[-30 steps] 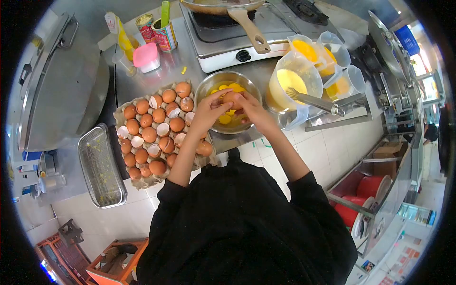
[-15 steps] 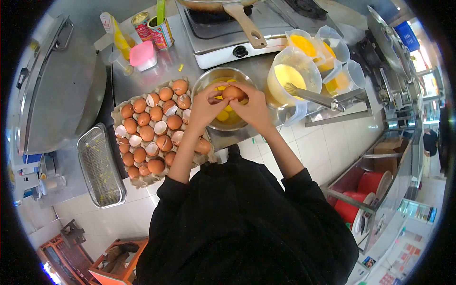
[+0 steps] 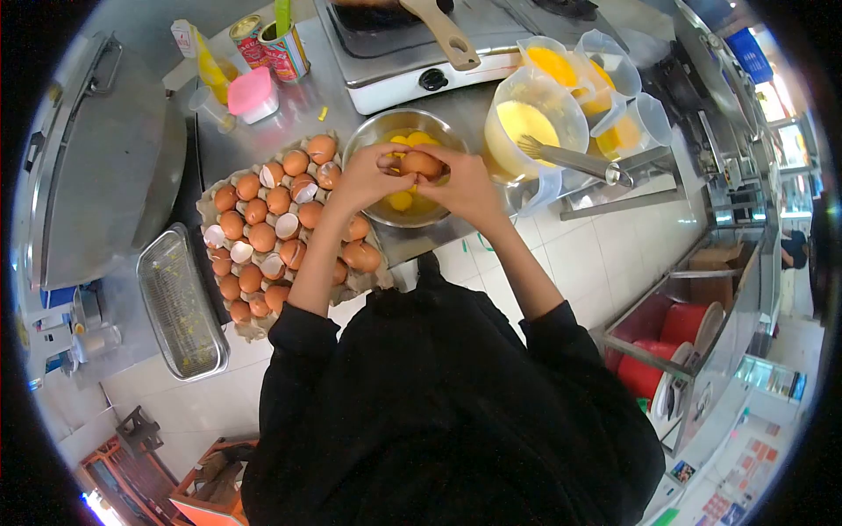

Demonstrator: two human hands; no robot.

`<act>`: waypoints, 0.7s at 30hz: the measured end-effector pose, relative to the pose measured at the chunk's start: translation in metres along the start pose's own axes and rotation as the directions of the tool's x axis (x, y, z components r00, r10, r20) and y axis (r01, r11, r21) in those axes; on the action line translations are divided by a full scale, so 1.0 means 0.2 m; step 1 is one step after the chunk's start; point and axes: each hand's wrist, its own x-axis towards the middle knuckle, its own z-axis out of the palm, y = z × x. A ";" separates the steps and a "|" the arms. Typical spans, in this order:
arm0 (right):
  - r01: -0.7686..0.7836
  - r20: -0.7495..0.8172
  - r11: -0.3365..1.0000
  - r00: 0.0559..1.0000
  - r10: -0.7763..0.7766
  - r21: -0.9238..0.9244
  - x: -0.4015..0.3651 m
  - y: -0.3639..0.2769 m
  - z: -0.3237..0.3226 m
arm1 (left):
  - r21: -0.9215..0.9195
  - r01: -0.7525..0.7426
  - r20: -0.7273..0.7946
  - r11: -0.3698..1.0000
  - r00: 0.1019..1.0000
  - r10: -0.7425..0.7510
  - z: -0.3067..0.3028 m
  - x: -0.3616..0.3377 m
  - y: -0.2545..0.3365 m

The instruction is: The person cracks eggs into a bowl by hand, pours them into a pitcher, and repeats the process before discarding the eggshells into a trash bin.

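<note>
A brown egg (image 3: 422, 164) is held between my two hands over a steel bowl (image 3: 357, 140). My left hand (image 3: 364, 180) is curled at the egg's left side, its fingertips bent in. From the right, my right hand (image 3: 467, 186) grips the egg with fingers and thumb. Whether the shell has split is hidden by the fingers. Several raw yolks (image 3: 401, 201) lie in clear egg white in the bowl. Left of the bowl, a cardboard egg tray (image 3: 256, 331) carries brown eggs and cracked, partly hollow shells.
A jug of yellow liquid (image 3: 566, 114) with a whisk (image 3: 579, 161) leaning in it stands right of the bowl, beside smaller jugs (image 3: 636, 131). Behind is a gas stove (image 3: 373, 94) with a pan handle (image 3: 452, 39) overhanging. A wire-mesh tray (image 3: 182, 302) lies far left.
The view has shifted slightly. My left hand's fingers are now curled further apart from my right hand's fingers, and the egg sits nearer my right hand, still above the bowl.
</note>
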 end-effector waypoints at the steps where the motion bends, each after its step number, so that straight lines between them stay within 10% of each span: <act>1: 0.002 -0.020 1.000 1.000 -0.003 -0.019 0.00 0.00 0.01 | 0.015 -0.002 0.009 1.000 1.000 0.002 0.00 0.00 0.02; 9: -0.064 -0.034 0.997 0.997 0.063 -0.032 0.01 -0.01 0.02 | -0.062 -0.075 -0.074 0.995 0.995 0.071 0.04 0.00 0.06; 12: -0.111 0.012 0.971 0.994 0.111 0.211 0.00 0.04 0.01 | 0.058 -0.142 -0.063 0.988 0.987 0.145 0.03 -0.02 0.08; 15: -0.119 0.106 0.991 0.988 0.112 0.067 0.00 0.08 -0.02 | 0.275 -0.211 -0.044 0.938 0.972 0.232 0.03 -0.02 0.00; 21: -0.126 0.139 0.897 0.988 0.074 0.424 0.01 -0.03 0.03 | 0.200 -0.307 -0.234 0.930 0.907 0.350 0.12 -0.08 0.04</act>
